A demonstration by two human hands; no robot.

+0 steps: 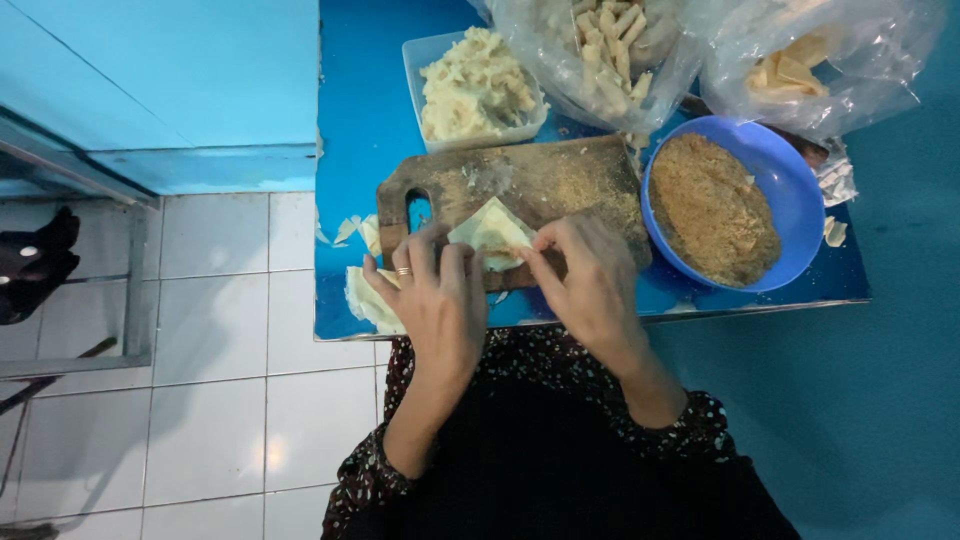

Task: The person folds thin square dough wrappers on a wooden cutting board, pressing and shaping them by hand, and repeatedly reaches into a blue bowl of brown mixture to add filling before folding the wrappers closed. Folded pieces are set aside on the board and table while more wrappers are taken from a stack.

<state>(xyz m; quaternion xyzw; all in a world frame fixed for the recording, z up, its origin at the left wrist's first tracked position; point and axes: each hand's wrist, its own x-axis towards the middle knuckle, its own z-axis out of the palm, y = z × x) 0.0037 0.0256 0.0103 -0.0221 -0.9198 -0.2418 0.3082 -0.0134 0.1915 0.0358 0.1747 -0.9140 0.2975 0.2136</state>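
on the near edge of the wooden cutting board (560, 180), the left hand (435, 300), ring on one finger, curls its fingertips onto the pale folded wrapper (492, 232), pinching its near-left side. the right hand (590, 280) pinches the wrapper's right edge, fingers bent close. just left of the left hand, a stack of spare wrappers (370, 300) lies on the blue table (360, 110). beyond the board, a tub of pale filling (475, 90); to the right, a blue bowl of brown crumbs (715, 205); behind, clear bags of finished rolls (610, 50).
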